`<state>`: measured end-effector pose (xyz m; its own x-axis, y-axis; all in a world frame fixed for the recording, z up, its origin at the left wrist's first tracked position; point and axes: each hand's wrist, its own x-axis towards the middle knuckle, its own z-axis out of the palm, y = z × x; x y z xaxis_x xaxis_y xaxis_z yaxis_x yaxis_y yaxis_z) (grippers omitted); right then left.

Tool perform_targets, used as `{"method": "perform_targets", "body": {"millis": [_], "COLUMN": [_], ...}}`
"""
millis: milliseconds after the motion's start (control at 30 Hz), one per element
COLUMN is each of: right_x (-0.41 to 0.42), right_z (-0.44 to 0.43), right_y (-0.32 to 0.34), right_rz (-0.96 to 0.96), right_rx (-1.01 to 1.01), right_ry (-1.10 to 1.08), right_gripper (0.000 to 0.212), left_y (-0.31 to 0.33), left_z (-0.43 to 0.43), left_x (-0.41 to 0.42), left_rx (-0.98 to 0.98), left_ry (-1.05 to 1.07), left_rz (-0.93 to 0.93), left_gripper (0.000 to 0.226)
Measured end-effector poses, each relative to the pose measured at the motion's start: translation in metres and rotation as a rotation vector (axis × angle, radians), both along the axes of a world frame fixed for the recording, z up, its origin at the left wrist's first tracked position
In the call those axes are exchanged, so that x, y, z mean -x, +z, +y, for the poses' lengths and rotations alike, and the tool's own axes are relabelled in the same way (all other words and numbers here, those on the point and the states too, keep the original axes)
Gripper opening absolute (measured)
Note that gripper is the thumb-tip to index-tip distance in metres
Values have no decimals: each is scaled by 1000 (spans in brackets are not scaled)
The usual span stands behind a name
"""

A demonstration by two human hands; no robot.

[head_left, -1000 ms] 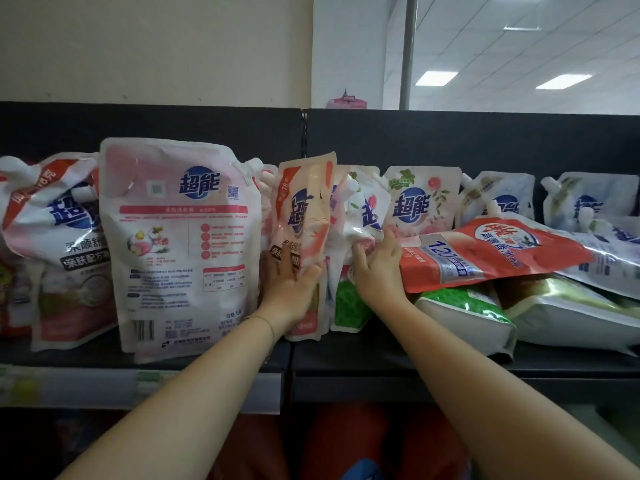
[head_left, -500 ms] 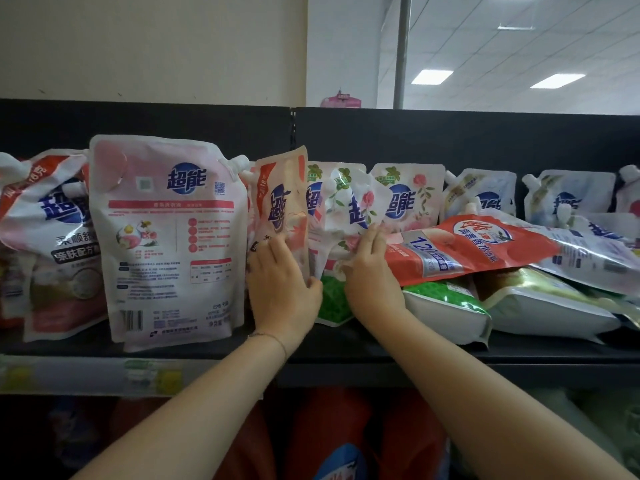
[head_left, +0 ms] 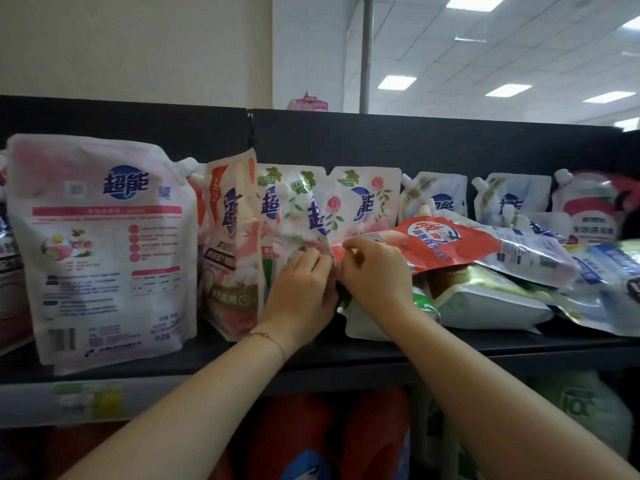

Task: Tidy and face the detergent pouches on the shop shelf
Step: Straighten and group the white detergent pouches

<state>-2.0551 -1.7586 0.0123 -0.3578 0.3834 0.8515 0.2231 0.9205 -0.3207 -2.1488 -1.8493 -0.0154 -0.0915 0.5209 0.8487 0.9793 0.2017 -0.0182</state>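
Near the middle of the shelf (head_left: pixel 346 355), a flowered pouch (head_left: pixel 304 216) stands crumpled and turned aside. The left hand (head_left: pixel 301 289) grips its lower edge with bent fingers. The right hand (head_left: pixel 375 275) touches the left, its fingers curled at the near end of a red pouch (head_left: pixel 440 240) lying flat on a heap; whether it pinches anything I cannot tell. A big white pouch (head_left: pixel 104 244) stands at the left front edge.

I note glossy, crinkled plastic film on floral pouch (head_left: pixel 304 216); red pouch (head_left: pixel 450 244) shinier, smoother; big white pouch (head_left: pixel 104 237) duller satin plastic; shelf (head_left: pixel 346 355) matt black, smooth; my wrist chain (head_left: pixel 270 337) thin metal.
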Motion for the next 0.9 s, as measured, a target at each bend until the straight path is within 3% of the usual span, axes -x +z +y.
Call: {"method": "perform_targets", "body": {"millis": [133,267,433,600,667,767,833,900], "right_x": [-21,-33,-41,-47,-47,-46,-44,-41], "right_z": [26,49,54,68,69,70,73,75], "right_y": [5,7,16,12,8,7,8,8], "right_rz": [-10,-29,38,190,226,106,51,76], "right_rx": [221,581,891,1206,1205,1087,1005,909], "right_ry": [-98,-134,-65,51,61,-51,-114,-89], "right_gripper": [12,24,22,19,13,6,11,17], "left_y": [0,7,2,16,23,33,38,41], "left_z": [19,36,45,44,43,46,50,56], "left_x": [0,11,41,44,37,23,12,4], "left_rx": [195,272,398,146,31,-37,4,134], "left_ry": [-54,12,117,-16,-73,-123,-167,-182], "left_rz": [-28,-173,-331,-613,-705,-589,-493,-421], "left_gripper": [8,25,43,22,16,7,9,28]}}
